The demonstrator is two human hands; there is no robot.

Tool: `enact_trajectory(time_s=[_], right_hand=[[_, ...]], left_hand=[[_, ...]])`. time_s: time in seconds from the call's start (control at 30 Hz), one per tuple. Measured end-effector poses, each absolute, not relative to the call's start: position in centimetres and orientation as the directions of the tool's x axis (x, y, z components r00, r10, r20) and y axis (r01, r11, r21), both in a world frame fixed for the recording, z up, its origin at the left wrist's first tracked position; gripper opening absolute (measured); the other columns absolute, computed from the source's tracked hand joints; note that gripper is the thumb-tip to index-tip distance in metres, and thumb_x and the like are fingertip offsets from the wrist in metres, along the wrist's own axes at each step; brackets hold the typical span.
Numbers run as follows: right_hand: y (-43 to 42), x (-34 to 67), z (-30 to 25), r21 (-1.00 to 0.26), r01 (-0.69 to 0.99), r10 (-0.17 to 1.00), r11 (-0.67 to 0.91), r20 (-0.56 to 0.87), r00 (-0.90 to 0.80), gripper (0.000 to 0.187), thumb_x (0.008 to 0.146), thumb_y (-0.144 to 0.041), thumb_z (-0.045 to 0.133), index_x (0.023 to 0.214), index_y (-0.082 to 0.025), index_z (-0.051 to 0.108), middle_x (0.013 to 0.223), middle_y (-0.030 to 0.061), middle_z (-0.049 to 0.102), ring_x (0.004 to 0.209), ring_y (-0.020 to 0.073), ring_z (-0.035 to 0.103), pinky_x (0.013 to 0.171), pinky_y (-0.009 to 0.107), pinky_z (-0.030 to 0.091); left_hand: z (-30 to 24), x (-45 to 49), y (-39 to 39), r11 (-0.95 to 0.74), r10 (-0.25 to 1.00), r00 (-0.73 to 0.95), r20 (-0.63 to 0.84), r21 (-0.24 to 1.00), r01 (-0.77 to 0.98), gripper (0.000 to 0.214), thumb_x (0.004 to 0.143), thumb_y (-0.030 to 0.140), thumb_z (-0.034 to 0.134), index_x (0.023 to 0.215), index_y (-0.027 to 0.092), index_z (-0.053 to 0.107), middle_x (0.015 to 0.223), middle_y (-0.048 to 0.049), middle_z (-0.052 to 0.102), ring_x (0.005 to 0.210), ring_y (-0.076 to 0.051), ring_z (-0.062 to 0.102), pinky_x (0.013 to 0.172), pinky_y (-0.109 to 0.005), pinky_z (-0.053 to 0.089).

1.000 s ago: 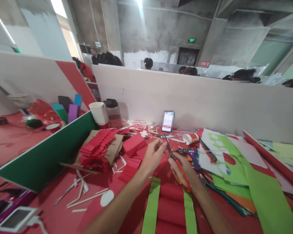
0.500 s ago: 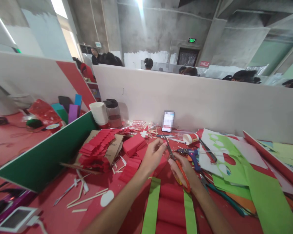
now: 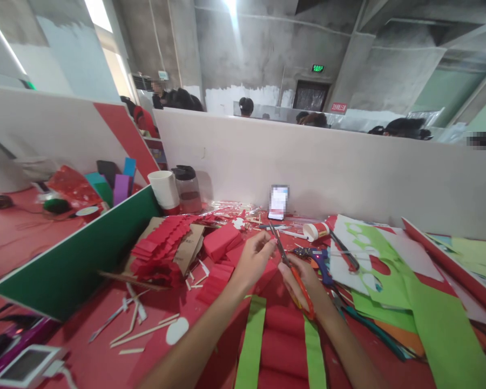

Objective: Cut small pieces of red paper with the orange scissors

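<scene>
My right hand (image 3: 296,274) is wrapped round the orange handles of a pair of scissors (image 3: 303,289). The blades point up and away, close beside the fingertips of my left hand (image 3: 256,254). Those fingertips are pinched together near the blades; a small reddish bit shows there, too small to name. Below my forearms lies a padded red piece (image 3: 285,335) with a green strip along each side. Red paper pieces (image 3: 215,282) lie just left of my left wrist.
A glue gun (image 3: 321,262) and green cut sheets (image 3: 392,270) lie to the right. Zigzag red paper (image 3: 162,243), thin wooden sticks (image 3: 146,329) and a green board (image 3: 81,254) are on the left. A phone (image 3: 278,202) leans against the white partition (image 3: 328,162), near a bottle (image 3: 189,192).
The scissor blades look slightly closer together than before. Both hands stay in nearly the same place.
</scene>
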State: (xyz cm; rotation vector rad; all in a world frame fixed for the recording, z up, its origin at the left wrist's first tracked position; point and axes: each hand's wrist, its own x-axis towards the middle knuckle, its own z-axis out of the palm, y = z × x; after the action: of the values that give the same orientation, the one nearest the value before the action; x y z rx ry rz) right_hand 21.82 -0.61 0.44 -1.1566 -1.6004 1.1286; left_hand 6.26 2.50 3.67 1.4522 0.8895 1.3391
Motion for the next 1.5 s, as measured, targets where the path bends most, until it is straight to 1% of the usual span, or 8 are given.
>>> enact_trajectory(time_s=[0.17,0.3,0.43,0.7,1.03,1.23,1.4,1.5], right_hand=[[-0.2,22.0,0.4,-0.983,0.135,0.984,0.122,0.102,-0.144,0.036,0.086,-0.054,0.063,0.097,-0.021,0.054,0.053,-0.0080,0.050,0.037,0.0102,0.043,0.036,0.021,0.037],[-0.3,22.4,1.5,-0.967,0.124,0.975,0.221,0.217,-0.050,0.038,0.079,-0.047,0.073,0.099,-0.022,0.051,0.066,-0.0036,0.062,0.048,0.0126,0.053,0.048,0.024,0.048],[-0.2,22.7,1.9,-0.953,0.154,0.962,0.262,0.270,0.032,0.043,0.075,-0.045,0.077,0.101,-0.022,0.051,0.077,0.0012,0.067,0.060,0.0165,0.061,0.058,0.028,0.051],[0.2,23.0,1.3,-0.954,0.126,0.961,0.273,0.276,0.007,0.043,0.077,-0.040,0.076,0.106,-0.022,0.050,0.083,0.0038,0.070,0.071,0.0196,0.066,0.061,0.029,0.051],[0.3,23.0,1.1,-0.956,0.118,0.961,0.270,0.275,0.024,0.045,0.074,-0.043,0.078,0.103,-0.022,0.051,0.082,0.0026,0.067,0.073,0.0197,0.066,0.063,0.029,0.052],[0.4,23.0,1.1,-0.952,0.103,0.952,0.289,0.297,0.076,0.045,0.073,-0.045,0.078,0.102,-0.022,0.052,0.078,0.0004,0.064,0.066,0.0176,0.062,0.058,0.028,0.050],[0.2,22.9,1.5,-0.961,0.070,0.960,0.266,0.271,0.070,0.044,0.071,-0.041,0.079,0.100,-0.023,0.052,0.079,-0.0004,0.062,0.062,0.0155,0.059,0.057,0.027,0.048],[0.1,22.9,1.4,-0.973,0.053,0.973,0.226,0.228,0.031,0.041,0.076,-0.042,0.076,0.103,-0.023,0.051,0.072,-0.0036,0.057,0.056,0.0140,0.054,0.054,0.026,0.046]], left_hand=[[3.1,6.2,2.7,-0.305,0.933,0.199,0.299,0.952,0.000,0.022,0.088,0.029,0.053,0.069,0.018,0.049,0.064,0.0031,0.051,0.063,-0.013,0.049,0.063,-0.024,0.039],[2.4,6.2,2.7,-0.339,0.899,0.337,0.280,0.931,0.132,0.019,0.088,0.029,0.052,0.071,0.018,0.052,0.070,0.0009,0.055,0.068,-0.015,0.051,0.063,-0.025,0.039],[2.0,6.2,2.5,-0.368,0.884,0.392,0.257,0.898,0.242,0.019,0.088,0.029,0.051,0.071,0.018,0.051,0.070,0.0020,0.050,0.067,-0.015,0.049,0.061,-0.025,0.036],[2.6,5.8,2.4,-0.395,0.871,0.429,0.241,0.861,0.320,0.019,0.087,0.028,0.051,0.071,0.018,0.054,0.068,0.0020,0.051,0.065,-0.015,0.049,0.058,-0.025,0.032],[2.5,5.9,2.4,-0.391,0.889,0.364,0.279,0.875,0.284,0.016,0.089,0.029,0.053,0.081,0.018,0.061,0.082,-0.0035,0.064,0.077,-0.018,0.058,0.067,-0.025,0.042],[2.7,6.3,2.2,-0.374,0.892,0.368,0.263,0.888,0.269,0.022,0.090,0.036,0.053,0.081,0.017,0.060,0.081,-0.0031,0.063,0.075,-0.018,0.058,0.065,-0.025,0.041],[2.6,6.4,2.1,-0.381,0.889,0.365,0.277,0.889,0.253,0.019,0.088,0.033,0.056,0.077,0.018,0.058,0.075,-0.0007,0.059,0.070,-0.016,0.055,0.062,-0.024,0.040],[2.6,6.4,2.3,-0.380,0.888,0.356,0.293,0.902,0.205,0.017,0.088,0.032,0.056,0.079,0.018,0.058,0.077,-0.0015,0.061,0.072,-0.016,0.056,0.064,-0.024,0.042]])
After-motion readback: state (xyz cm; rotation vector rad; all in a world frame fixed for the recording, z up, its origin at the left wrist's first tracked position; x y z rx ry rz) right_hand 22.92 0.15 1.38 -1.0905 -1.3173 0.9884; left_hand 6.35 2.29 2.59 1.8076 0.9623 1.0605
